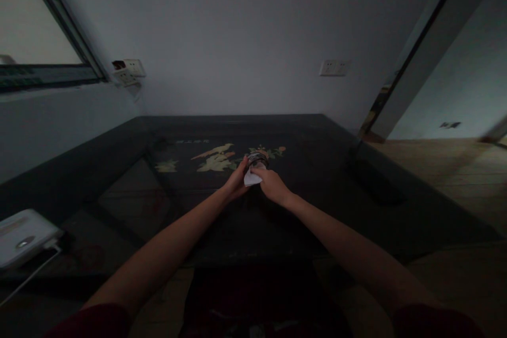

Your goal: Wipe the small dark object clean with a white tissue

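Note:
Both hands meet above the dark table [309,206], near its middle. My left hand [238,178] is closed round the left side of a small, round, glass-like object [258,157] with dark bands at its upper end. The dim light hides its exact kind. Against its near side my right hand [273,185] presses a white tissue or cloth [252,178], its fingers folded over it. A corner of the white piece hangs down between the two hands. The fingers partly cover the round object.
A white box-shaped device [27,237] with a cable [34,277] stands at the table's left edge. On the right lies a dark flat object [374,182]. Bird and flower pictures [216,161] decorate the tabletop. Wall sockets [335,67] sit beyond the far edge.

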The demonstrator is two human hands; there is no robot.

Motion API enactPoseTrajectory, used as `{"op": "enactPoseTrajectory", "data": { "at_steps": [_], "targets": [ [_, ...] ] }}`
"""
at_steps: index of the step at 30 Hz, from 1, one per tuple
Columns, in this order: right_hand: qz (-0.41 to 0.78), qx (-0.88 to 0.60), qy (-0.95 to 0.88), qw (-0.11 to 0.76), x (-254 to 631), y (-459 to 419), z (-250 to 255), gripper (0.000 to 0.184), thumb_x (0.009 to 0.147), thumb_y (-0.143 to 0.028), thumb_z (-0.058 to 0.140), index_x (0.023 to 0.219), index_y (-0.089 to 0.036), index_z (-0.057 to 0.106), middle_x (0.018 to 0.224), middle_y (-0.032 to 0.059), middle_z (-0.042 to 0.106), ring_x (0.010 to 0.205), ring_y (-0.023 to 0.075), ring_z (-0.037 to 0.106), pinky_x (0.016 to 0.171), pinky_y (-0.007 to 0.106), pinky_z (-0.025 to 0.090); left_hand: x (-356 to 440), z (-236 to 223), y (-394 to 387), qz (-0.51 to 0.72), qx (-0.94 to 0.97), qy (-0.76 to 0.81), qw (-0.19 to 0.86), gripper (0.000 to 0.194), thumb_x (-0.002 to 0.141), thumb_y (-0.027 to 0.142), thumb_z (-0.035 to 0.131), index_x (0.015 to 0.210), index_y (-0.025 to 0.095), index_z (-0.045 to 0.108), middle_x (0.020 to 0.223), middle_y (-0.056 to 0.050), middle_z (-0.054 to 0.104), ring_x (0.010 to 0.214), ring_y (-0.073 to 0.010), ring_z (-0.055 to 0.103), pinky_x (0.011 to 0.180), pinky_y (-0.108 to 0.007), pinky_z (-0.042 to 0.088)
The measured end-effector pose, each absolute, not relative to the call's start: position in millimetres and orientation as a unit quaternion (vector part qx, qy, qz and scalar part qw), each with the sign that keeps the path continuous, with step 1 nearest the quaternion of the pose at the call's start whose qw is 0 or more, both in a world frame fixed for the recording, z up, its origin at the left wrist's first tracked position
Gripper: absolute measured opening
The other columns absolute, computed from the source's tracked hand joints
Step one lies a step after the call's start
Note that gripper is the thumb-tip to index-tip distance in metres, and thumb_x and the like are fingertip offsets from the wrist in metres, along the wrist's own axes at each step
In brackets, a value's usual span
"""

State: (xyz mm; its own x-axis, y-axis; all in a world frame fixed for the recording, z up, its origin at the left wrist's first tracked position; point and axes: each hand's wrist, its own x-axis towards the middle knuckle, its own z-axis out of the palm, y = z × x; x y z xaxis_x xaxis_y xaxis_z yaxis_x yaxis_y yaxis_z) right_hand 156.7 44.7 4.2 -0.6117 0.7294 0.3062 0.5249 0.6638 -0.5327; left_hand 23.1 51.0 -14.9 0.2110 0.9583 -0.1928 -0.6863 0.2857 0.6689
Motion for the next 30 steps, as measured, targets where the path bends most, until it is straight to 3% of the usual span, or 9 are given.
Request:
{"op": "enactPoseTrajectory", "data": {
  "at_steps": [4,8,15,20,24,27,30],
  "targets": [
    [0.41,-0.313,-0.762,0.392,146.6,49.9,-3.7,0.06,0.07,0.003,0.036,0.123,-0.014,0.057,0.117,0.0099,0.068,0.101,0.0196,0.065,0.089,0.03,0.049,24.5,-14.9,50.2,0.576,0.224,0.263,0.74,0.043,0.099,0.039,0.035,0.113,0.011,0.064,0.093,-0.009,0.073,0.093,-0.0187,0.068,0.094,-0.03,0.047],
    [0.478,-0.306,-0.697,0.438,141.7,51.7,-5.5,0.066,0.066,0.001,0.035,0.128,-0.014,0.052,0.108,0.008,0.071,0.091,0.0187,0.067,0.082,0.028,0.05,25.8,-15.9,50.6,0.589,0.222,0.264,0.731,0.041,0.099,0.038,0.036,0.109,0.013,0.066,0.093,-0.008,0.072,0.091,-0.0172,0.067,0.093,-0.028,0.046],
    [0.309,-0.299,-0.841,0.327,157.1,51.3,3.7,0.052,0.072,0.001,0.04,0.115,-0.015,0.064,0.111,0.0076,0.07,0.102,0.0211,0.063,0.092,0.031,0.046,23.2,-15.6,51.5,0.586,0.213,0.271,0.733,0.041,0.098,0.038,0.038,0.117,0.012,0.062,0.096,-0.009,0.072,0.089,-0.0182,0.067,0.092,-0.029,0.048],
    [0.123,-0.349,-0.912,0.177,161.7,47.2,7.8,0.049,0.083,0.001,0.038,0.124,-0.016,0.059,0.123,0.0122,0.065,0.112,0.0222,0.061,0.095,0.033,0.045,25.0,-9.2,47.6,0.558,0.226,0.306,0.737,0.047,0.099,0.04,0.033,0.117,0.009,0.062,0.096,-0.011,0.073,0.092,-0.0201,0.069,0.09,-0.03,0.049],
    [0.009,-0.337,-0.93,0.149,157.8,43.7,11.2,0.04,0.092,-0.006,0.036,0.126,-0.01,0.056,0.126,0.017,0.062,0.126,0.0238,0.05,0.105,0.037,0.039,26.5,-6.4,45.5,0.544,0.23,0.307,0.746,0.05,0.099,0.042,0.029,0.12,0.01,0.061,0.097,-0.012,0.073,0.093,-0.0215,0.069,0.089,-0.033,0.051],
    [-0.004,-0.339,-0.929,0.147,156.4,40.6,12.4,0.04,0.091,-0.005,0.036,0.126,-0.008,0.055,0.125,0.0192,0.062,0.129,0.0251,0.048,0.108,0.039,0.036,25.7,-8.2,46.5,0.536,0.236,0.298,0.754,0.05,0.099,0.043,0.03,0.121,0.011,0.061,0.099,-0.012,0.072,0.094,-0.0219,0.069,0.088,-0.033,0.051],
    [0.076,-0.368,-0.912,0.166,157.5,41.2,9.5,0.046,0.086,0.0,0.035,0.126,-0.009,0.056,0.123,0.0183,0.063,0.117,0.0261,0.058,0.1,0.039,0.043,23.3,-13.9,49.9,0.543,0.239,0.302,0.746,0.046,0.098,0.042,0.034,0.118,0.012,0.062,0.097,-0.011,0.073,0.089,-0.0202,0.069,0.086,-0.031,0.051]
  ]
}}
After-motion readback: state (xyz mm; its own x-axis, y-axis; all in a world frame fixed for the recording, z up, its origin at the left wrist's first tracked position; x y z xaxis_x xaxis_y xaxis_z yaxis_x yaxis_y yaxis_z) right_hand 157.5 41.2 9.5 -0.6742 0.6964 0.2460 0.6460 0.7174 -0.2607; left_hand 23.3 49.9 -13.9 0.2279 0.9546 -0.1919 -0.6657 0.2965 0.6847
